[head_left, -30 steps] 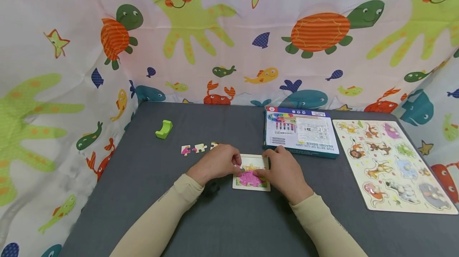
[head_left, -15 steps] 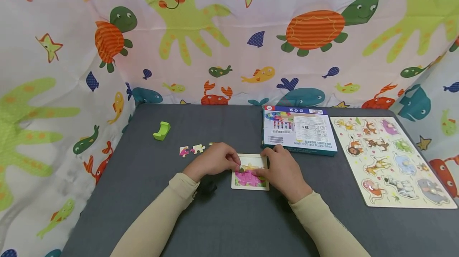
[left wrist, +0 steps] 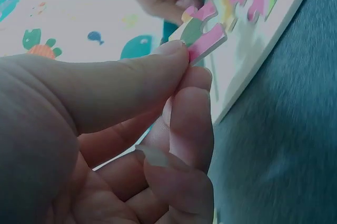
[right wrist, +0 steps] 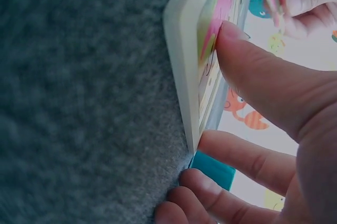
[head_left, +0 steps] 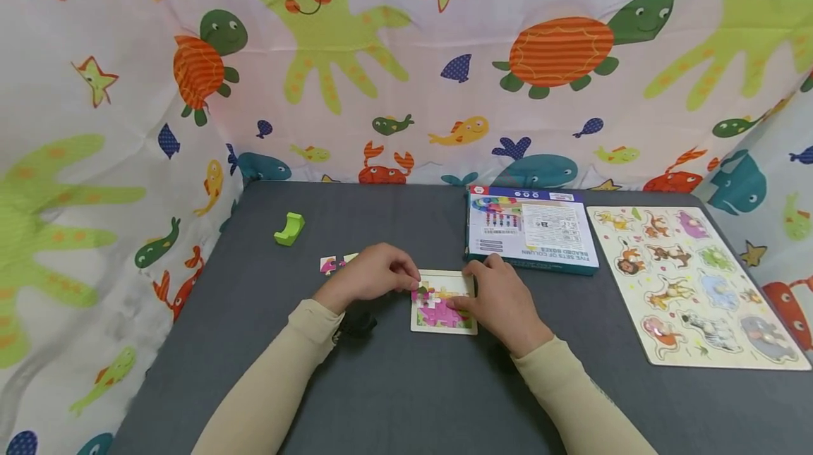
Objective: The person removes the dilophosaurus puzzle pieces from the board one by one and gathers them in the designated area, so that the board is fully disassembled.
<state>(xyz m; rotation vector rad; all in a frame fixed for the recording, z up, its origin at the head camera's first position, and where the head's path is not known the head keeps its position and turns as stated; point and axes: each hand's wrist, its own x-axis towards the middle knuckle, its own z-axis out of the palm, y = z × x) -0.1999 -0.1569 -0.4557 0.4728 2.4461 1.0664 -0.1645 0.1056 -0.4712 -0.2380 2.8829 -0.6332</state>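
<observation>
Between thumb and fingertips, my left hand pinches a pink, green and cream jigsaw piece, tilted above the left side of the puzzle tray. The puzzle tray has a pale wooden rim; mostly pink pieces fill its lower part, with bare backing toward the top. My right hand holds the tray's right side. Its thumb presses on the pieces, while the other fingers lie along the outer edge. Loose jigsaw pieces lie left of the tray, partly hidden behind my left hand.
A flat boxed set lies behind the tray to the right. Farther right is a large wooden animal puzzle board. A green curved block sits at the back left. A sea-animal patterned curtain surrounds the grey tabletop.
My left hand has drawn back to the left and slightly away from the tray, still pinching the piece, and now covers more of the loose pieces. My right hand stays on the tray.
</observation>
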